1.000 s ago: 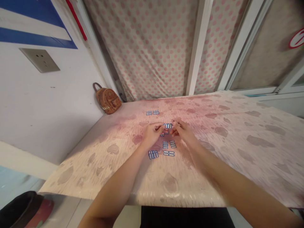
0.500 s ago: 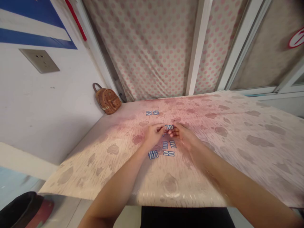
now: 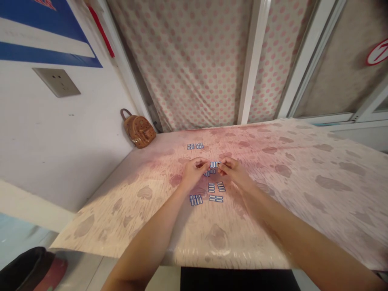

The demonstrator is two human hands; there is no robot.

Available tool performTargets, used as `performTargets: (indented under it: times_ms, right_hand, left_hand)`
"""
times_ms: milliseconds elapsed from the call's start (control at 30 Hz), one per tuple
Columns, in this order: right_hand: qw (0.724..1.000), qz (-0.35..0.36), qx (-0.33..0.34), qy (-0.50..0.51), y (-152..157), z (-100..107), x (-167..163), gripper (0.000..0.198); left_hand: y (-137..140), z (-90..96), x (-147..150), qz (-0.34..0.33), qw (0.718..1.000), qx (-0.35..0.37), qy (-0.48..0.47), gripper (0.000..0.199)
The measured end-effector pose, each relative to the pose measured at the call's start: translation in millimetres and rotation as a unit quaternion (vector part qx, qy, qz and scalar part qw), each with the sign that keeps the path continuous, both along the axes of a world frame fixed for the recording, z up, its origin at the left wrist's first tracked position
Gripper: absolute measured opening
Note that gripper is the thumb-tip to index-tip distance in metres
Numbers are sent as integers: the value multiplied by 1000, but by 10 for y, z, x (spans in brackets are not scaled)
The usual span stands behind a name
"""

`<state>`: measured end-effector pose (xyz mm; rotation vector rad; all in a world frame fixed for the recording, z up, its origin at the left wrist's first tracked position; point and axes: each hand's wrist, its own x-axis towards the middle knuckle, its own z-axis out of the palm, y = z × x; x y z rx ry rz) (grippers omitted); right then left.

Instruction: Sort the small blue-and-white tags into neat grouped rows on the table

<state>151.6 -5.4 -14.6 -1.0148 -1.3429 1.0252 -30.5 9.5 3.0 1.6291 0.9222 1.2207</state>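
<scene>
Between my two hands is a short row of small white rectangular pieces with blue edges (image 3: 215, 164). My left hand (image 3: 194, 173) pinches its left end between thumb and finger. At the right end, my right hand (image 3: 235, 170) is closed on it, with the fingers curled in. Just below lies another row of such pieces (image 3: 210, 172), partly behind the fingers. Nearer to me are a left stack (image 3: 211, 187), a right stack (image 3: 221, 186), a flat block of pieces (image 3: 216, 199) and an overlapping cluster (image 3: 195, 200).
Farther back on the patterned tablecloth (image 3: 291, 210) lie two more groups of pieces (image 3: 195, 146). A small brown backpack (image 3: 140, 130) leans at the wall corner. Behind the table hangs a dotted curtain (image 3: 194, 60). A dark bin-like object (image 3: 33, 266) stands at lower left.
My right hand has shifted slightly and its fingers have closed in on the row of pieces. More of the row beneath now shows. The whole view has tilted a little.
</scene>
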Motion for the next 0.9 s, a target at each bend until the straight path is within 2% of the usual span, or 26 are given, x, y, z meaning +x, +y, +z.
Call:
performTargets:
  times_ms: [167, 300, 433, 533, 700, 900]
  right_hand:
    - [1000, 2, -13, 2, -2, -8, -18, 39]
    - [999, -24, -28, -16, -11, 2, -34, 39]
    - [997, -62, -35, -5, -32, 27, -40, 38]
    - [998, -65, -27, -2, -47, 40, -46, 35]
    - [997, -67, -41, -11, -44, 18, -55, 34]
    - [998, -48, -40, -18, -39, -8, -43, 31]
  left_hand:
    - [7, -29, 23, 3, 1000, -11, -6, 18]
    - [153, -79, -59, 42, 999, -31, 4, 14]
    - [497, -34, -319, 140, 987, -47, 65, 11]
    - [821, 17, -510, 220, 958, -66, 173, 12]
    - [1287, -64, -581, 246, 929, -111, 254, 13]
    - [1602, -204, -550, 259, 909, -133, 300, 17]
